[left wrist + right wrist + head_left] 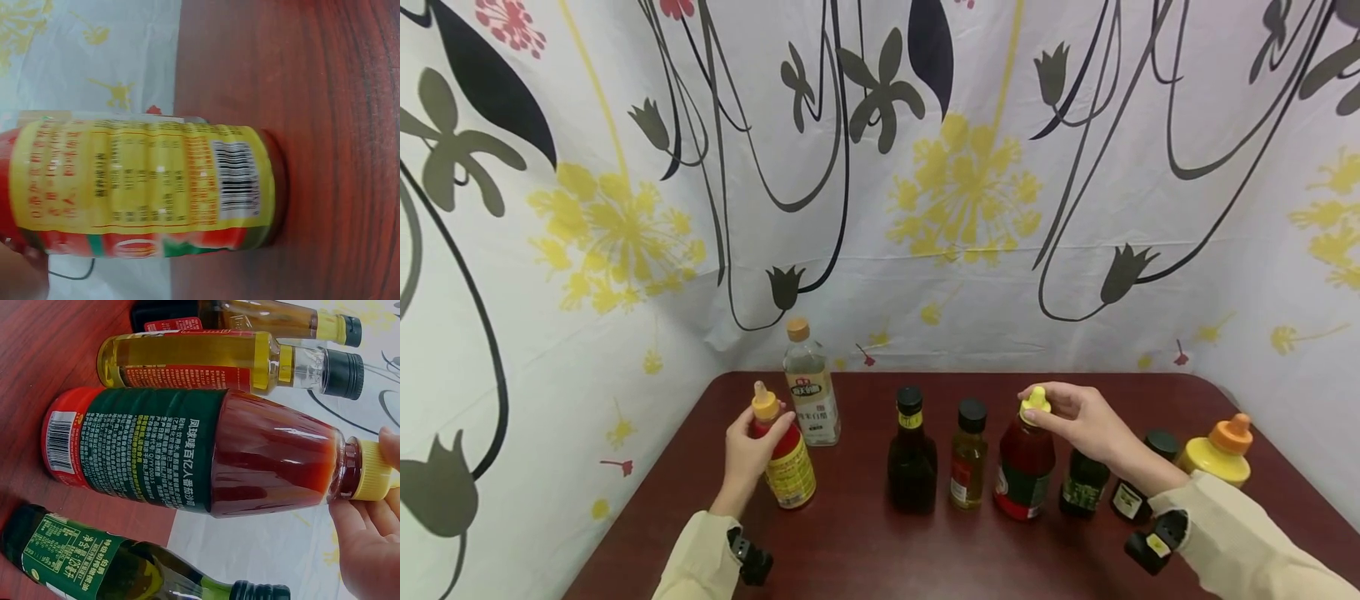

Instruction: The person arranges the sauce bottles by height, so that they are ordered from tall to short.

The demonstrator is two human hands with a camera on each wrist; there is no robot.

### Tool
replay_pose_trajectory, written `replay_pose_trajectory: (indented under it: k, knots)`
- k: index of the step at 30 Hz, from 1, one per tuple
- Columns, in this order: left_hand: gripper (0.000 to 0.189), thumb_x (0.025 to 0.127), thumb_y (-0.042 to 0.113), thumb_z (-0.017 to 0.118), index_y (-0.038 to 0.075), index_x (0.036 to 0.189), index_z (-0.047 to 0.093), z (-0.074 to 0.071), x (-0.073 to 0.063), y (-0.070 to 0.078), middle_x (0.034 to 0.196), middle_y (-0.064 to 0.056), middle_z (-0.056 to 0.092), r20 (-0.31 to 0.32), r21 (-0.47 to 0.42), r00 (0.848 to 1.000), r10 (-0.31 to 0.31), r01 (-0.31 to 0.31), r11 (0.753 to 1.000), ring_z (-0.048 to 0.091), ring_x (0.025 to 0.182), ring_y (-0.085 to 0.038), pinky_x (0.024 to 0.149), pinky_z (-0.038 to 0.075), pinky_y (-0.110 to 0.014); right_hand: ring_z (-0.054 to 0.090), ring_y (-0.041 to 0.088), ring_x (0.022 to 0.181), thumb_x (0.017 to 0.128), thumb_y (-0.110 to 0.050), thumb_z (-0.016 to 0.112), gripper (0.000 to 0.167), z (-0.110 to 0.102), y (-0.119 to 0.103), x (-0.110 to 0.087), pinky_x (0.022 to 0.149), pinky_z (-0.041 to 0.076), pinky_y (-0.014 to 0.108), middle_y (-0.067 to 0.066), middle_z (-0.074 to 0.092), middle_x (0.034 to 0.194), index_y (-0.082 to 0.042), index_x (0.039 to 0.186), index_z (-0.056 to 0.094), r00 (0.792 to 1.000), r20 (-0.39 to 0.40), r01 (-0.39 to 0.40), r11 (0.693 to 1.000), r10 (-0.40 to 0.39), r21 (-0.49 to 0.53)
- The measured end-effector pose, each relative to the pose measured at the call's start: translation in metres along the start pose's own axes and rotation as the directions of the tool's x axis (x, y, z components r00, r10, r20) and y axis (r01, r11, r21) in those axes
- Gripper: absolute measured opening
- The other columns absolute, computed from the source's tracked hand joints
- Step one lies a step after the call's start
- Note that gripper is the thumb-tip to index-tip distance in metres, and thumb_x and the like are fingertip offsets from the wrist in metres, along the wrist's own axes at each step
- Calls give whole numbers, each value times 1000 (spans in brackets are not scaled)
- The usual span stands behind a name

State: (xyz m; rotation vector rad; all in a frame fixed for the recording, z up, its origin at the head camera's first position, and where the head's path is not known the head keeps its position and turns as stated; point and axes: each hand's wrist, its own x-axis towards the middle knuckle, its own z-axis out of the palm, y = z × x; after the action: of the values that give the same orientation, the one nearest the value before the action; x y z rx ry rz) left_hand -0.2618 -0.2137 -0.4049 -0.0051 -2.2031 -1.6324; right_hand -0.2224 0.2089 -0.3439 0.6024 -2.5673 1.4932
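Observation:
In the head view my left hand [751, 450] grips the upper part of a red squeeze bottle [792, 475] with a yellow label and yellow nozzle cap. The left wrist view shows that bottle's barcode and printed label; whether its base touches the table I cannot tell. My right hand [1086, 421] pinches the yellow cap [373, 470] of a ketchup bottle [275, 453], thumb on one side and fingers on the other. The ketchup bottle has a green label and a red base, and it stands upright among other bottles.
Behind the left bottle stands a clear bottle [812, 392] with an orange cap. A dark sauce bottle [912, 467] and a small oil bottle [968, 458] stand left of the ketchup. Further right are a green bottle [1084, 483], a dark jar [1129, 500] and a yellow bottle [1213, 458].

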Motion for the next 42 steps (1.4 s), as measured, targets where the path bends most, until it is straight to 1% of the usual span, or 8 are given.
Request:
replay_pose_trajectory:
  k: [4, 9, 14, 19, 23, 29, 37, 42]
  knots:
    - [44, 78, 34, 67, 6, 111, 57, -5, 2, 5, 110, -10, 57, 85, 39, 994, -70, 67, 997, 53, 96, -20, 83, 44, -39, 57, 3, 92, 86, -20, 59, 31, 0, 2, -2, 67, 50, 26, 14, 58, 104, -2, 110, 57, 1000, 3, -13, 1000, 13, 4]
    - [45, 79, 38, 64, 9, 113, 54, -14, 5, 13, 115, -10, 54, 193, 120, 971, -141, 119, 986, 50, 103, -24, 86, 40, -45, 58, 6, 92, 85, -20, 60, 31, 0, 4, -2, 68, 51, 27, 15, 58, 105, -2, 110, 57, 1000, 15, -22, 999, 22, 31]
    - [45, 80, 35, 64, 9, 115, 52, -21, 9, 18, 119, -12, 52, 277, 191, 949, -147, 95, 977, 47, 106, -26, 86, 40, -47, 58, 8, 91, 84, -22, 61, 32, -1, 5, -2, 68, 50, 27, 14, 58, 105, -3, 110, 57, 998, 22, -52, 998, 51, 37]
    - [47, 80, 30, 66, 7, 118, 51, -27, 13, 22, 121, -14, 50, 335, 204, 934, -124, 56, 977, 44, 111, -28, 88, 39, -48, 58, 9, 92, 84, -25, 61, 33, -2, 5, -1, 69, 50, 27, 13, 58, 106, -5, 111, 57, 997, 28, -70, 997, 69, 40]
    - [48, 80, 31, 66, 6, 118, 52, -33, 17, 29, 125, -15, 46, 353, 212, 931, -89, 13, 977, 39, 116, -30, 89, 36, -51, 59, 11, 92, 84, -25, 61, 34, -2, 6, -1, 70, 50, 27, 14, 58, 106, -4, 110, 57, 997, 26, -75, 996, 74, 47]
    - [43, 77, 30, 68, 6, 110, 56, -39, 21, 34, 117, -13, 51, 363, 217, 930, -46, -36, 976, 44, 106, -27, 83, 43, -44, 58, 12, 93, 84, -24, 61, 35, -2, 7, -2, 70, 49, 26, 15, 57, 107, -2, 111, 57, 997, 25, -67, 997, 66, 39]
    - [38, 75, 33, 70, 7, 102, 61, -40, 20, 38, 107, -9, 57, 307, 269, 951, 33, -120, 956, 47, 98, -23, 74, 46, -37, 59, 10, 91, 84, -24, 61, 33, -2, 8, 1, 70, 49, 27, 13, 58, 105, -4, 110, 57, 998, 28, -55, 997, 54, 58]
    - [37, 75, 34, 70, 8, 99, 63, -36, 21, 45, 102, -8, 60, 287, 279, 953, 97, -180, 943, 49, 94, -21, 74, 46, -36, 58, 10, 91, 84, -22, 61, 33, -2, 6, 1, 70, 49, 27, 14, 58, 105, -3, 111, 57, 998, 29, -57, 996, 55, 67]
